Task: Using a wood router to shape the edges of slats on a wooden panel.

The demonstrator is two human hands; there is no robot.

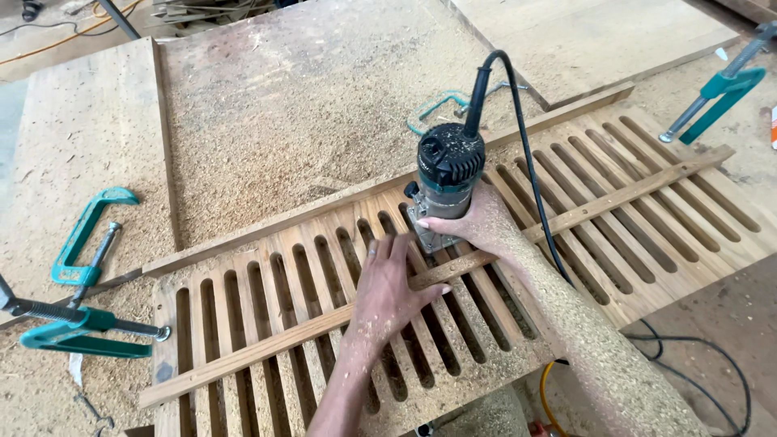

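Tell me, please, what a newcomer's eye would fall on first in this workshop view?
Probably the trim router, black-topped with a teal body, standing mid-frame on the slotted wooden panel, gripped by the sawdust-coated right hand. The left hand lies flat on the slats beside it. Teal clamps sit at the left edge, amid thick sawdust.

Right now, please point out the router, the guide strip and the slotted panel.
router [450, 166]: head view, on its black top cap.
guide strip [267, 342]: head view, on its bare left stretch.
slotted panel [647, 235]: head view, on a right-side slat.
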